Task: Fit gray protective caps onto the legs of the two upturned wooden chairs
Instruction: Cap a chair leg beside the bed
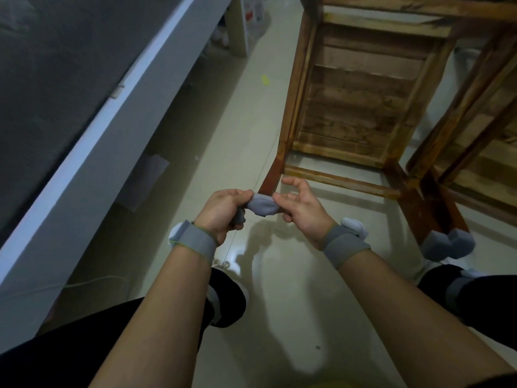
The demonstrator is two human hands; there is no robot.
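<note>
Between the two hands, just in front of the nearest chair leg: one gray cap (263,207), soft knitted or felt-like fabric, held above the floor (237,135).

- Left hand (223,210): fingers curled round the cap's left end. More gray material shows under the palm; whether it is a spare cap cannot be told.
- Right hand (303,211): thumb and lower fingers pinch the cap's right end, index finger lifted and loose.
- Near chair (361,113): wooden, upturned, slatted underside of the seat facing the camera.
- Bare leg (270,180): reddish wood, uncapped, its end just behind the cap.
- Second chair (481,113): wooden, upturned, close on the right.
- Fitted caps (436,245): two gray covers side by side on adjoining leg ends at lower right, one apparently on each chair.
- Wristbands (195,242): gray, one on each wrist.

Handling, as judged: the cap looks light, limp and stretchy, not fragile and not slippery. It will likely sag shut unless the mouth is held open. Best taken at the rim, on opposite sides, spread wide, set over the leg's square end and drawn down evenly. The corners of the wood may snag the fabric.
</note>
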